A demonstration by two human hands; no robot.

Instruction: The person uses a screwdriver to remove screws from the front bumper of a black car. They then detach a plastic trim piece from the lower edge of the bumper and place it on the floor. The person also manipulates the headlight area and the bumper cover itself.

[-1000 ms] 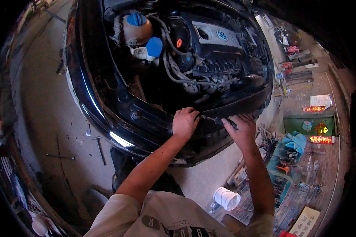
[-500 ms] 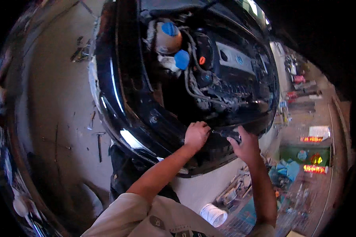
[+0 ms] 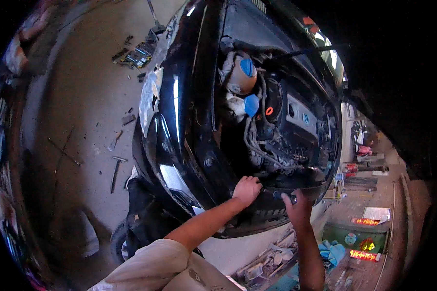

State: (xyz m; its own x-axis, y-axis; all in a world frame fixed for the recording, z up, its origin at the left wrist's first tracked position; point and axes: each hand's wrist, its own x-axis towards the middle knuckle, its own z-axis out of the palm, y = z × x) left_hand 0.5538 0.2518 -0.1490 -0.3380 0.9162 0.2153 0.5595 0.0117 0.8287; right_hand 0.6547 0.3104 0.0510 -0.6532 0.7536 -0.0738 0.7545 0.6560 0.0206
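Observation:
Both my hands are at the front edge of the open engine bay of a black car [image 3: 194,160]. My left hand [image 3: 247,190] has its fingers curled over the black front panel [image 3: 209,162]; what lies under the fingertips is hidden. Just to the right, my right hand [image 3: 300,207] is bent, thumb and finger closed around a small dark part with a shiny spot, too small to name. Beyond them sit the engine cover [image 3: 298,114], the orange dipstick ring [image 3: 269,111], and a round coolant tank [image 3: 240,82] with a blue cap [image 3: 247,68]. Another blue cap [image 3: 251,105] is beside it.
Left of the car, a hammer [image 3: 115,173], a thin rod [image 3: 63,151] and an opened tool case [image 3: 140,56] lie on the floor. A wheel [image 3: 118,241] stands near my left side. A prop rod [image 3: 308,51] crosses the bay. Clutter [image 3: 272,259] lies at the lower right.
The view has shifted, so the car now appears lower and further right, with more floor showing. My hands stay at the front panel; my right thumb and finger look closer together.

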